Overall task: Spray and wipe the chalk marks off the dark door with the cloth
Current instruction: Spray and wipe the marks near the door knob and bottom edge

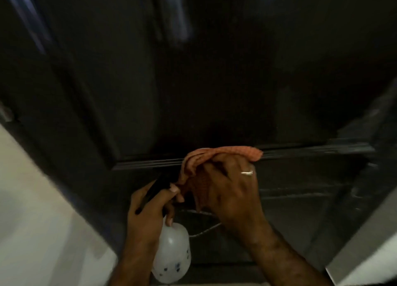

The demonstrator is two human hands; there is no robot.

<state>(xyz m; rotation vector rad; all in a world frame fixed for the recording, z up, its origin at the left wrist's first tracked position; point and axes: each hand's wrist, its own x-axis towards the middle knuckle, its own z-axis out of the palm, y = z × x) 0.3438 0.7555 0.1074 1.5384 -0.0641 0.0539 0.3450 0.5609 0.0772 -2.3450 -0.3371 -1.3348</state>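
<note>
Two hands, one spray bottle (171,257), one cloth (214,159), one door (193,81)

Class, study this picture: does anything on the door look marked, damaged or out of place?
Yes: thin white chalk lines remain on the dark door, low down below the cloth held by the right hand.

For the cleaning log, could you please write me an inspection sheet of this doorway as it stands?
Surface: dark panelled door, thin white chalk line low on it.
Job's things: orange checked cloth at the panel moulding; translucent white spray bottle with black trigger head.
Clutter: nothing seen.
Hands: right hand grips the cloth; left hand holds the bottle's neck.
Cables: nothing seen.
Surroundings: pale wall left, pale frame right.
</note>
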